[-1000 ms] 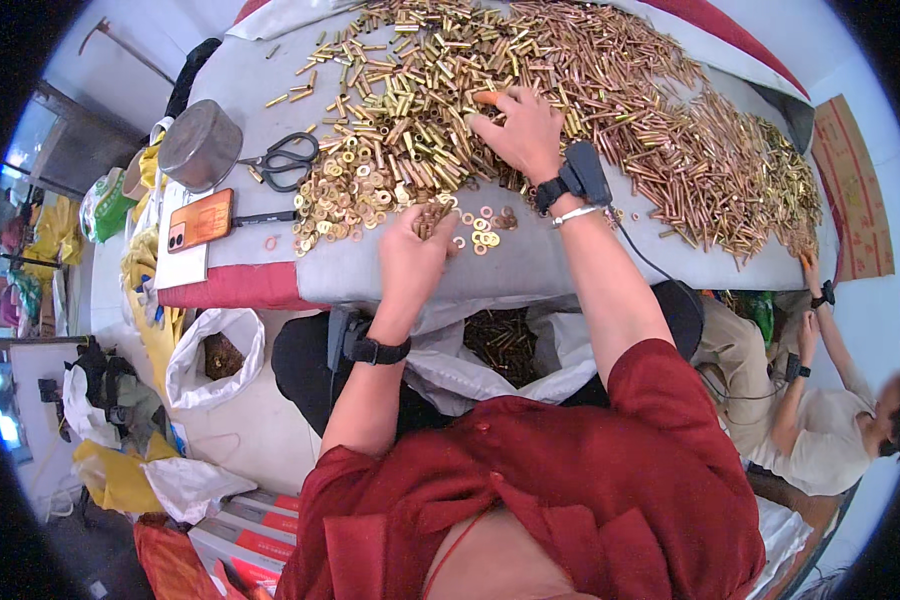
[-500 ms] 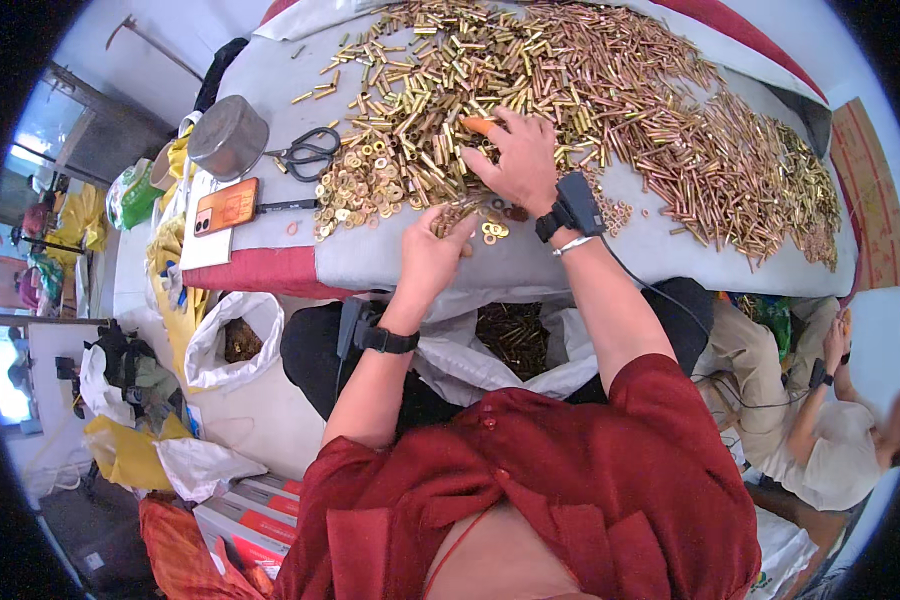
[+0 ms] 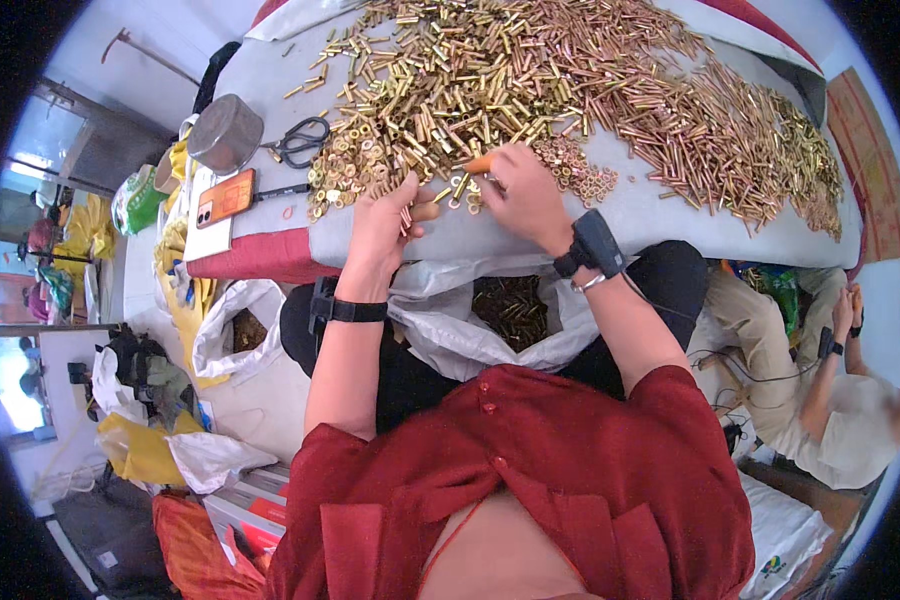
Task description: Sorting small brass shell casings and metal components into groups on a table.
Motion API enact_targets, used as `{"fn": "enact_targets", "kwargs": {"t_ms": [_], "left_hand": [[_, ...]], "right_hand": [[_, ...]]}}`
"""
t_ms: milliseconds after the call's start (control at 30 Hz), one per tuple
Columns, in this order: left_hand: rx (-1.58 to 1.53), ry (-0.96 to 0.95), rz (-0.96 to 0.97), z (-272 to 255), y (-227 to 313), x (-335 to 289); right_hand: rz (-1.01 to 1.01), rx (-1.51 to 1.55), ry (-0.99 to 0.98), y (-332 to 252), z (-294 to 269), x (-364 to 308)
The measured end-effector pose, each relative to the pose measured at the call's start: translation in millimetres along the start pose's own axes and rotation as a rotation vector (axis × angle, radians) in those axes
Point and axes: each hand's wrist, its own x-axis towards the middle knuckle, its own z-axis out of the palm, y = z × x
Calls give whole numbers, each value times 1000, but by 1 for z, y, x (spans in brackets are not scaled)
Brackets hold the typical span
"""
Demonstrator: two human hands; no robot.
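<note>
My left hand (image 3: 382,222) is curled palm-up at the near edge of the table, fingers closed on small metal parts (image 3: 407,214), partly hidden by the fingers. My right hand (image 3: 526,200) is just to its right, fingers bent together, with an orange finger cover (image 3: 479,163) on one finger. Whatever it may pinch is hidden. Loose brass-coloured tubes (image 3: 444,194) lie between the hands. Beyond them spreads a big heap of brass and copper-toned metal tubes (image 3: 510,75). Flat washers (image 3: 342,170) are piled left of the hands, with more small rings (image 3: 576,168) to the right.
A metal pot (image 3: 226,134), black scissors (image 3: 300,142), an orange phone (image 3: 226,198) and a black pen-like tool (image 3: 282,193) lie at the left. Below the table edge, an open white sack (image 3: 440,350) holds metal parts. Another person (image 3: 850,410) sits at the right.
Both hands have drawn back toward me from the heap. My left hand has shifted left and turned its palm up; my right hand has lowered beside it, its fingers more bent.
</note>
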Motion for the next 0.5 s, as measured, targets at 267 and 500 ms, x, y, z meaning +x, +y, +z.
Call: {"fn": "enact_targets", "kwargs": {"t_ms": [267, 500], "left_hand": [[-268, -92, -151, -13, -11, 3], [-137, -129, -118, -11, -24, -15]], "right_hand": [[-66, -182, -301, -11, 10, 7], [-113, -184, -226, -14, 8, 0]]}}
